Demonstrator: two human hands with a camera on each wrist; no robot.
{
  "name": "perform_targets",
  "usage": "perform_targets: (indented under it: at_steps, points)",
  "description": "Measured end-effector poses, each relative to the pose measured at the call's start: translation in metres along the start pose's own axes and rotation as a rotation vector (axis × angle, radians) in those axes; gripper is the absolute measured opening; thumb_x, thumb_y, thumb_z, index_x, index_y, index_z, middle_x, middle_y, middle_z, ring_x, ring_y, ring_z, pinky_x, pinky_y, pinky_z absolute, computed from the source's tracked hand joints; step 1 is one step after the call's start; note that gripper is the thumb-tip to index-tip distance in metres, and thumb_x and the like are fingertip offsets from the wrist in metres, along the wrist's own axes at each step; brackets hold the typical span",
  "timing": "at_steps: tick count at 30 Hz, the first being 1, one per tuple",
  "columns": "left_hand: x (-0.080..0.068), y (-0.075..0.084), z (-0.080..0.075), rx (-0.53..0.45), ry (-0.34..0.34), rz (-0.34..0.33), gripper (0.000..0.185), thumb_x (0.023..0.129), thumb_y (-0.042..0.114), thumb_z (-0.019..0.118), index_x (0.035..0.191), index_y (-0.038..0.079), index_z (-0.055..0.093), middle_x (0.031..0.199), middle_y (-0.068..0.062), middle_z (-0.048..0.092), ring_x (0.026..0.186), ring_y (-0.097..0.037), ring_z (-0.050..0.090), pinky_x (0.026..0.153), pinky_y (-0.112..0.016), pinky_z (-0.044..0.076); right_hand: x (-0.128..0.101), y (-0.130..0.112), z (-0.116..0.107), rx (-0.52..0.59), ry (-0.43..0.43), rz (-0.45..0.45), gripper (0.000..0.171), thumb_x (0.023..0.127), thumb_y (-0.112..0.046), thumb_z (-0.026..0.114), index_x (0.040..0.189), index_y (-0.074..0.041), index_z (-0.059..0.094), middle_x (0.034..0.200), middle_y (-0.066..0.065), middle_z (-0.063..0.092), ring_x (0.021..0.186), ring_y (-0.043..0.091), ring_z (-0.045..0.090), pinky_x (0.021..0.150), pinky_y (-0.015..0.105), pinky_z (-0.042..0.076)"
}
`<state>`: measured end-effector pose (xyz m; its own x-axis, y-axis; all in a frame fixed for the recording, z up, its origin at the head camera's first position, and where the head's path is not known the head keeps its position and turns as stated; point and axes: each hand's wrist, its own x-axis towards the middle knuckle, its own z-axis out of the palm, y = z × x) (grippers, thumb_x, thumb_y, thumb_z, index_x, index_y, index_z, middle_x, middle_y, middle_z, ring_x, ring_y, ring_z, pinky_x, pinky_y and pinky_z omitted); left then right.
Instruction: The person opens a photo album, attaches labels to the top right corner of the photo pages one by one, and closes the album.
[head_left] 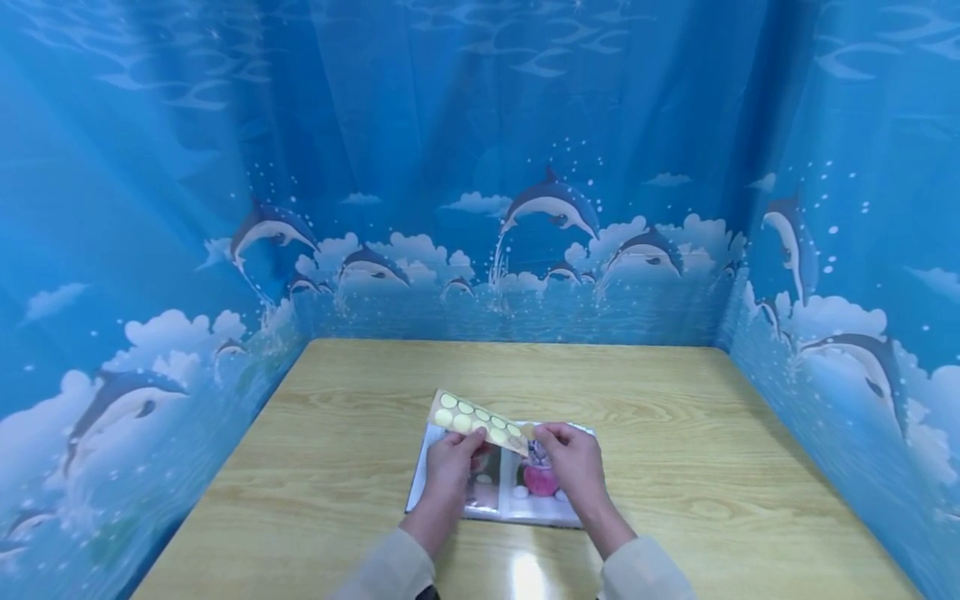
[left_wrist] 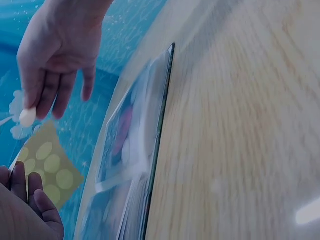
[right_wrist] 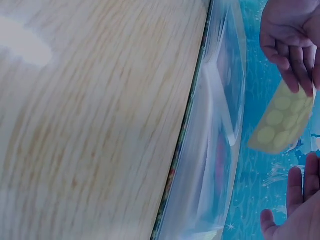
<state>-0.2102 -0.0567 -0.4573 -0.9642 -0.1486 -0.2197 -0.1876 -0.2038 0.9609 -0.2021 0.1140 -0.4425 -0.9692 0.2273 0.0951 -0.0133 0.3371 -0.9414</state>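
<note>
My left hand (head_left: 450, 467) pinches a sheet of round yellow stickers (head_left: 476, 419) and holds it tilted above an open photo album. The stickers sit in rows on the sheet, as the left wrist view of the sticker sheet (left_wrist: 64, 181) shows. Between thumb and finger, my right hand (head_left: 576, 462) pinches a single round sticker (left_wrist: 28, 117), close to the sheet's right end. Below both hands lies the photo album (head_left: 508, 505), its clear sleeves holding pictures, one with a pink rounded shape (head_left: 540, 480). The hands and sheet hide part of its pages.
The album rests on a wood-grain table (head_left: 315, 467), near its front edge. Blue curtains (head_left: 420, 108) printed with dolphins and clouds stand along the table's back and both sides. A bright light reflection lies on the tabletop in front of the album.
</note>
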Motion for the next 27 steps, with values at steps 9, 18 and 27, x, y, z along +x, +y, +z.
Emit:
perform_targets:
  at_steps: [9,18,27]
  points:
    - [0.023,0.010,-0.033,-0.009,0.122,0.028,0.025,0.091,0.021,0.072,0.102,-0.001,0.069,0.087,-0.008,0.072,0.080,-0.020,0.063,0.078,-0.035,0.053,0.001,0.007,-0.001,-0.061,0.007,-0.006,0.020,0.092,-0.026,0.071,0.095,-0.006,0.076,0.089,0.007,0.072,0.080,0.015,0.059,0.073,0.031,0.049]
    - [0.045,0.015,-0.080,-0.057,0.208,0.013,0.023,0.093,0.017,0.069,0.106,-0.002,0.065,0.084,-0.005,0.071,0.070,-0.013,0.059,0.064,-0.025,0.051,0.002,0.013,0.000,-0.085,0.008,-0.014,0.017,0.092,-0.023,0.071,0.095,-0.007,0.076,0.087,0.007,0.071,0.077,0.014,0.058,0.071,0.030,0.048]
    - [0.056,0.015,-0.119,-0.065,0.276,-0.006,0.021,0.095,0.015,0.066,0.106,-0.003,0.062,0.078,-0.003,0.068,0.066,-0.010,0.060,0.056,-0.020,0.049,0.001,0.014,-0.001,-0.097,0.011,-0.023,0.018,0.092,-0.024,0.071,0.094,-0.008,0.077,0.086,0.000,0.071,0.079,0.013,0.059,0.073,0.032,0.049]
